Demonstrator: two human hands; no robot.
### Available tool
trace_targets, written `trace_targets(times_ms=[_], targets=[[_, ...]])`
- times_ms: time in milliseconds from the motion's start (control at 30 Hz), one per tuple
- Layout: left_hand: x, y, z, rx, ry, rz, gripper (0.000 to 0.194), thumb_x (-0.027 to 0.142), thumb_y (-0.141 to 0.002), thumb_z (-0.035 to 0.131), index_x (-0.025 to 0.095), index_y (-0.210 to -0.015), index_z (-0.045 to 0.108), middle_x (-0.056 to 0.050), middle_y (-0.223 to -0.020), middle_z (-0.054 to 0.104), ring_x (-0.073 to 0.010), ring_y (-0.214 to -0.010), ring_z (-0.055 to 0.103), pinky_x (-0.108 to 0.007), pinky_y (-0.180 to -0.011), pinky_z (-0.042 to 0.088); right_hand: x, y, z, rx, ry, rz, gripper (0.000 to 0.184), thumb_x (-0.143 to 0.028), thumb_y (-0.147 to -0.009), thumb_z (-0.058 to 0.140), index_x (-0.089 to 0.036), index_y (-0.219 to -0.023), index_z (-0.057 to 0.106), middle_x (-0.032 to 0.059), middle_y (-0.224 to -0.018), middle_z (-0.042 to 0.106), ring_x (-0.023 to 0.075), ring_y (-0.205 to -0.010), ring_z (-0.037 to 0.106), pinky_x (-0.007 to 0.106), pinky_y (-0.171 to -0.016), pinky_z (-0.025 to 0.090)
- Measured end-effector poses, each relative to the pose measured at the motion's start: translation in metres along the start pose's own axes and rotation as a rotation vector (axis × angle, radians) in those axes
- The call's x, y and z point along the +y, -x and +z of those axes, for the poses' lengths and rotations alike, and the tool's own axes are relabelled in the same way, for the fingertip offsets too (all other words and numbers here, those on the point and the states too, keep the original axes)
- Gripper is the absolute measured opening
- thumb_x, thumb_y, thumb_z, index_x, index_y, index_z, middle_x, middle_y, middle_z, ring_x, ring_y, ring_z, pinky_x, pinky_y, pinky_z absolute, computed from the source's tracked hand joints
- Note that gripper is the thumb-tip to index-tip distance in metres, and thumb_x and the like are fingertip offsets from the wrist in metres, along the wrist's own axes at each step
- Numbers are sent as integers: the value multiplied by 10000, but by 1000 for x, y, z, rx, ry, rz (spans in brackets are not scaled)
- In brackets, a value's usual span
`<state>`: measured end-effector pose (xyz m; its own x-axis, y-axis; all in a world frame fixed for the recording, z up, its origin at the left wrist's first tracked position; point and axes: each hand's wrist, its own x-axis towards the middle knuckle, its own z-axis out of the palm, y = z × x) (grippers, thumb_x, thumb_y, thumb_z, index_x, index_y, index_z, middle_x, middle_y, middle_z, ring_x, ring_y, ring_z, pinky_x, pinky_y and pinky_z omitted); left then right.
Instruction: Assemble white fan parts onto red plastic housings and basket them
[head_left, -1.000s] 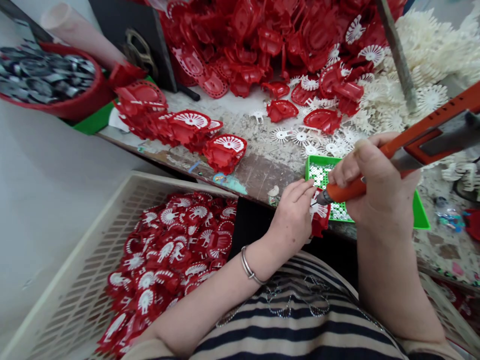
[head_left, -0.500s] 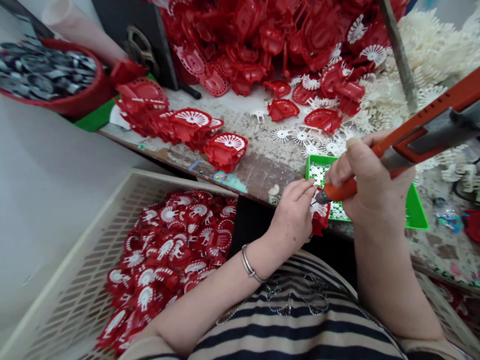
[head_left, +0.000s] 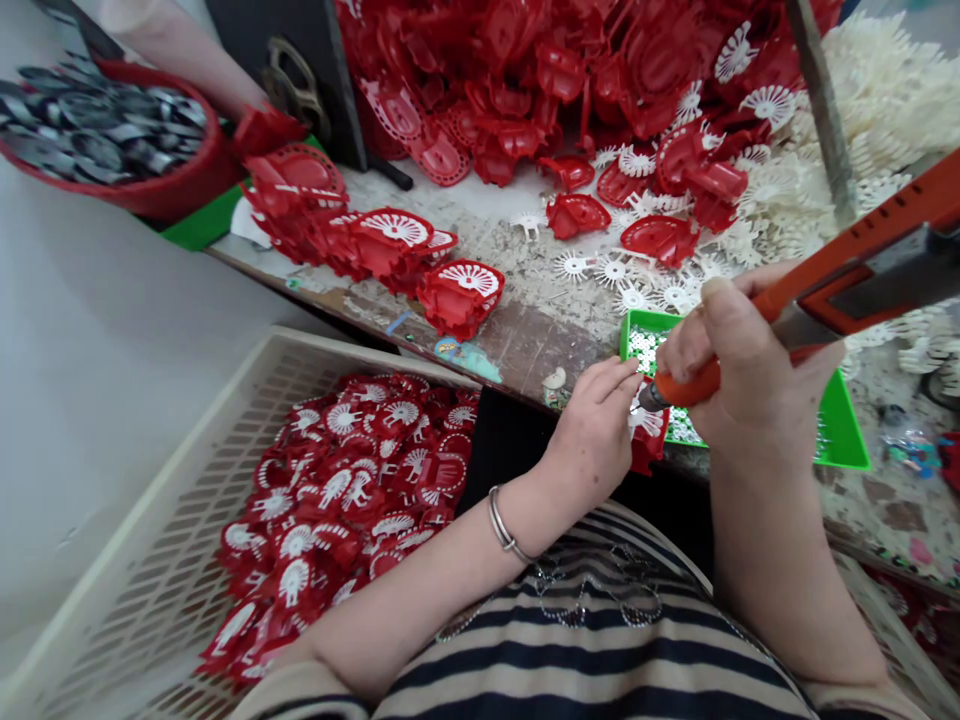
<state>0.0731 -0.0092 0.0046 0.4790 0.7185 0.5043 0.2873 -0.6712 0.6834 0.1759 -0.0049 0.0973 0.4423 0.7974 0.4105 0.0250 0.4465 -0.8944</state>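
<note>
My left hand (head_left: 596, 425) is closed on a red plastic part (head_left: 651, 440) with a white fan-shaped piece on it, at the bench's front edge. Wrapped round an orange and grey power screwdriver (head_left: 825, 280) is my right hand (head_left: 757, 360). The driver's tip meets the white piece, close to my left fingers; the exact contact point is too small to make out. Right behind the part stands a green tray (head_left: 847, 420) with small white and silvery pieces in it, partly hidden by my right hand.
Red parts (head_left: 525, 80) are heaped at the back, white fan pieces (head_left: 892, 90) at the right. A row of joined red parts (head_left: 375, 240) lies along the bench edge. Below left is a pale crate (head_left: 172, 520) of assembled parts; a red basin (head_left: 217, 150) stands far left.
The whole view has shifted slightly, so things appear a little further right. Both hands keep their hold, and the driver's tip stays at the red part.
</note>
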Motion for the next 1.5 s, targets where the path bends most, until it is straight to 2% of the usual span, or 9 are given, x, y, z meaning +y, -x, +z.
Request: trace_targets(times_ms=[167,333,600,800,933,1100,1233,1433,1500], targets=[[-2,0,1,13,6,33,386,27,-888,346,91,-1173,599,-184,-1239,643,-230,-1235,552,-484,-1059,481,2,2,0,25,70,14,209,-217,-779,678,-216,-635,527,-89,-457,457,79,-359,418,238,-381,371],[-3,0,2,2,7,37,404,16,-874,345,101,-1182,592,-182,-1240,641,-230,-1241,550,-498,-1058,477,4,0,0,-10,-3,2,221,-210,-787,680,-208,-631,522,-93,-439,457,71,-335,402,223,-367,369],[-6,1,4,49,-14,57,385,12,-856,383,102,-1148,618,-169,-1207,657,-224,-1184,578,-469,-1027,503,5,-1,-3,-25,-23,61,266,-340,-777,746,-243,-673,521,-92,-445,442,89,-338,402,251,-375,377],[-8,2,1,66,-9,4,332,67,-898,414,118,-1115,660,-156,-1201,687,-229,-1143,617,-460,-996,524,-32,-1,-14,101,-131,100,212,-204,-701,737,-223,-632,537,-82,-423,438,92,-341,391,250,-360,358],[-1,4,-8,119,18,-23,342,88,-922,402,138,-1153,648,-146,-1224,680,-209,-1162,614,-446,-1004,518,-58,2,-27,51,-166,130,163,-225,-676,733,-223,-598,589,-71,-396,411,83,-311,344,253,-317,332],[-1,14,-37,235,-44,13,343,60,-916,419,130,-1181,625,-143,-1255,662,-189,-1213,575,-422,-1049,486,-62,14,-36,2,-138,129,124,-196,-684,706,-229,-598,623,-49,-383,378,89,-307,327,284,-313,298],[-17,50,-73,299,-184,-56,350,80,-925,409,145,-1195,620,-133,-1287,642,-185,-1239,560,-418,-1064,471,-54,22,-38,-8,-148,167,83,-188,-728,644,-237,-668,616,-38,-436,393,101,-356,359,297,-361,324],[-54,147,-138,516,-425,-456,330,173,-928,383,169,-1090,670,-101,-1248,666,-197,-1198,598,-437,-1085,450,-47,23,-37,-3,-103,236,139,-217,-715,664,-227,-634,551,-65,-417,391,97,-341,339,278,-369,352],[-70,177,-159,521,-518,-640,338,195,-900,382,175,-1059,679,-101,-1266,657,-224,-1222,583,-479,-1125,400,-43,22,-39,18,-113,257,138,-210,-716,656,-231,-636,545,-64,-415,383,94,-347,332,271,-377,348]])
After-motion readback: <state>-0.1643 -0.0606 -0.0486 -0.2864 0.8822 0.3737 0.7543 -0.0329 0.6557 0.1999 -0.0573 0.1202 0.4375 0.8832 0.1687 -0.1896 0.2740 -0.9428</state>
